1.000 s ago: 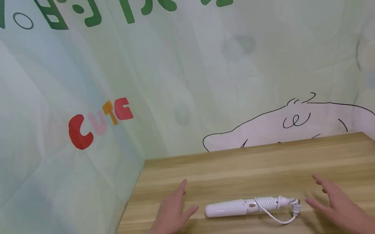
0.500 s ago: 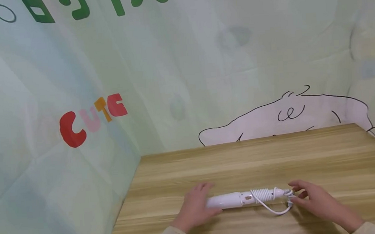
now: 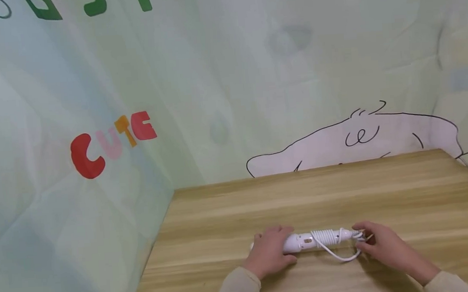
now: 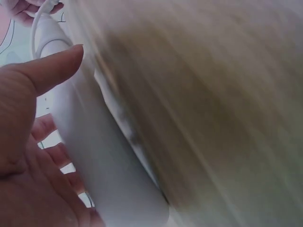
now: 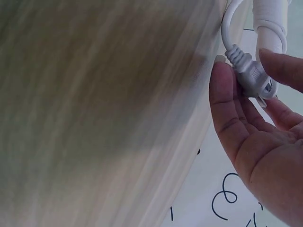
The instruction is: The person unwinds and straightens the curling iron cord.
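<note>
A white hair straightener (image 3: pixel 293 243), with its cord (image 3: pixel 323 238) coiled round the handle, lies lengthwise on the wooden table. My left hand (image 3: pixel 267 252) grips its thick smooth end from above. In the left wrist view the thumb crosses the white barrel (image 4: pixel 94 132) on one side while the fingers curl behind it. At the cord end, the right hand (image 3: pixel 385 246) pinches the white plug (image 5: pixel 251 78) between thumb and fingers. A loop of cord hangs out toward the table's front. Part of the barrel is hidden under the left hand.
The wooden table (image 3: pixel 303 200) reaches back to a pale printed cloth (image 3: pixel 212 75), with another cloth wall along its left side. The cloth carries a cartoon outline, green characters and coloured "CUTE" letters (image 3: pixel 88 156).
Both hands have come inward from either side of the straightener. The left now grips its thick end; the right has closed on the plug. The head view has tilted slightly down.
</note>
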A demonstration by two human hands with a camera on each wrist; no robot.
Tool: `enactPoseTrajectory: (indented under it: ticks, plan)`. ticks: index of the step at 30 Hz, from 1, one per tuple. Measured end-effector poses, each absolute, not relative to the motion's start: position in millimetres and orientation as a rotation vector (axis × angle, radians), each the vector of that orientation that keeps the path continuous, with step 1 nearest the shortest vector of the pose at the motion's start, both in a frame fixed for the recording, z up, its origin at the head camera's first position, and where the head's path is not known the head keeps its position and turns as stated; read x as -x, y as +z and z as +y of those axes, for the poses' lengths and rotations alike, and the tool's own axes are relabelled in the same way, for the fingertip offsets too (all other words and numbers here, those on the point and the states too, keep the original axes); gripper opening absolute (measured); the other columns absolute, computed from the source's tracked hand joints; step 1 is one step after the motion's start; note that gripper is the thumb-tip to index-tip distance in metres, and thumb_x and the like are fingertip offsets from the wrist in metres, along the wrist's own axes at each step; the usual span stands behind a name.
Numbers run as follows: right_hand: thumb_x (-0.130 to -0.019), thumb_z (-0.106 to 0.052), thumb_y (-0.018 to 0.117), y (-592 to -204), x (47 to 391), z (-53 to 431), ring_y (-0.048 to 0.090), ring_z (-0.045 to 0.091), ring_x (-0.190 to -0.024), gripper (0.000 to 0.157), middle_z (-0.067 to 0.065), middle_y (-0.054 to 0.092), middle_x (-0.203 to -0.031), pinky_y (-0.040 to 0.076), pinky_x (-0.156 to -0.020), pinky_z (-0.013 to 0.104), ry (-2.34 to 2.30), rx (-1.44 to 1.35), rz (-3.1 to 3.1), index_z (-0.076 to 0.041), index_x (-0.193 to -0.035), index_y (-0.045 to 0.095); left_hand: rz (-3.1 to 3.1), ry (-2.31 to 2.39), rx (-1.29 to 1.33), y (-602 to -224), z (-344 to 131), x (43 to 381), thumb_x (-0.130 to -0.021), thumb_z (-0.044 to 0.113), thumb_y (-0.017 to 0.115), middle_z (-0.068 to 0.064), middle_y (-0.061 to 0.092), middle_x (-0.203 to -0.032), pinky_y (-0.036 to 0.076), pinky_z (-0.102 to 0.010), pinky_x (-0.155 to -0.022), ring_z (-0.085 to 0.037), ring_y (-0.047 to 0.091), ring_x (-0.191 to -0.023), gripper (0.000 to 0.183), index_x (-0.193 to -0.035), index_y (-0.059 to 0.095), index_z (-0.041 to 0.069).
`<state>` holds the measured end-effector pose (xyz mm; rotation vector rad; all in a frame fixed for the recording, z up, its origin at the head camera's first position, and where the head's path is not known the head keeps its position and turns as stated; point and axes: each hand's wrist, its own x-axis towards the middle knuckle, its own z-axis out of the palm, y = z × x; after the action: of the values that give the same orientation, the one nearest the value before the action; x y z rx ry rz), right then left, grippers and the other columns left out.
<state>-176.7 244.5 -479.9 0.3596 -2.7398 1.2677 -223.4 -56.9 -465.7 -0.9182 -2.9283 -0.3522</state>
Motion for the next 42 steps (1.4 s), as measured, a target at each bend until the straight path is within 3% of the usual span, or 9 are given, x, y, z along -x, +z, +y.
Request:
enactPoseTrajectory:
  ticks: [5,9,14,17,22,26,30,37,42]
  plan:
    - [-0.08,-0.002,0.077,-482.1,173.0,242.7,0.056,0.004,-0.066,0.036,0.001,0.063,-0.078,0.05,-0.057,0.025,1.244,-0.357,-2.722,0.011,-0.11,0.061,-2.917,-0.33,0.942,-466.8,-49.3,224.3,-0.075,0.038,0.084,0.001,0.067,-0.118,0.045,-0.045,-0.078,-0.02,0.06,-0.104,0.057,-0.126,0.065,0.021]
    - [-0.079,-0.001,0.077,-481.0,170.6,242.5,0.055,0.004,-0.065,0.036,0.0,0.063,-0.077,0.05,-0.057,0.025,1.235,-0.353,-2.687,0.011,-0.11,0.062,-2.91,-0.386,0.929,-463.5,-45.7,225.4,-0.075,0.036,0.085,0.005,0.069,-0.113,0.043,-0.043,-0.078,-0.014,0.061,-0.097,0.052,-0.121,0.068,0.02]
    - [-0.083,0.0,0.074,-477.1,168.0,243.1,0.057,0.004,-0.066,0.04,0.003,0.063,-0.08,0.052,-0.054,0.025,1.362,-0.352,-2.642,0.015,-0.115,0.057,-2.842,-0.501,0.959,-464.1,-49.5,226.9,-0.075,0.031,0.084,0.007,0.07,-0.105,0.045,-0.033,-0.076,-0.007,0.06,-0.089,0.044,-0.114,0.07,0.018]
    - [-0.086,0.001,0.071,-474.9,166.3,242.9,0.058,0.006,-0.066,0.045,0.006,0.061,-0.081,0.054,-0.054,0.027,1.491,-0.396,-2.593,0.02,-0.121,0.051,-2.798,-0.606,0.98,-463.9,-53.8,226.3,-0.078,0.029,0.082,0.005,0.069,-0.104,0.048,-0.026,-0.075,-0.005,0.06,-0.088,0.042,-0.116,0.069,0.016]
    - [-0.086,0.006,0.068,-472.7,164.6,242.2,0.061,0.008,-0.065,0.052,0.003,0.06,-0.08,0.055,-0.055,0.03,1.565,-0.571,-2.502,0.025,-0.127,0.042,-2.736,-0.737,0.943,-452.6,-56.4,228.1,-0.083,0.027,0.079,0.003,0.067,-0.104,0.048,-0.025,-0.071,-0.004,0.057,-0.083,0.045,-0.124,0.066,0.015]
    - [-0.089,0.004,0.066,-472.4,161.9,240.3,0.059,0.006,-0.067,0.036,-0.005,0.061,-0.081,0.052,-0.054,0.028,1.504,-0.696,-2.512,0.018,-0.119,0.054,-2.718,-0.723,0.922,-439.7,-58.5,228.3,-0.082,0.025,0.081,0.004,0.065,-0.096,0.044,-0.023,-0.063,-0.004,0.052,-0.075,0.044,-0.122,0.067,0.015]
    - [-0.093,-0.002,0.065,-470.6,159.6,236.3,0.058,0.002,-0.077,0.021,-0.007,0.066,-0.087,0.052,-0.061,0.027,1.433,-0.737,-2.582,0.009,-0.111,0.063,-2.694,-0.649,0.891,-428.0,-63.1,223.4,-0.077,0.026,0.084,0.004,0.064,-0.093,0.041,-0.022,-0.058,-0.003,0.05,-0.07,0.045,-0.118,0.07,0.017]
    - [-0.094,-0.009,0.066,-468.4,157.0,221.3,0.06,0.003,-0.09,0.022,0.011,0.068,-0.102,0.054,-0.071,0.029,1.481,-0.644,-2.613,0.006,-0.11,0.065,-2.581,-0.397,0.904,-409.3,-61.7,214.0,-0.075,0.029,0.085,0.003,0.065,-0.095,0.042,-0.022,-0.057,-0.008,0.055,-0.074,0.042,-0.114,0.07,0.021]
    - [-0.091,-0.017,0.071,-459.6,152.8,205.0,0.062,0.012,-0.103,0.023,0.006,0.069,-0.11,0.053,-0.079,0.035,1.258,-0.579,-2.612,-0.005,-0.111,0.069,-2.464,-0.22,0.939,-399.3,-55.9,206.5,-0.075,0.03,0.084,0.005,0.062,-0.088,0.038,-0.021,-0.05,-0.008,0.053,-0.07,0.038,-0.108,0.068,0.022]
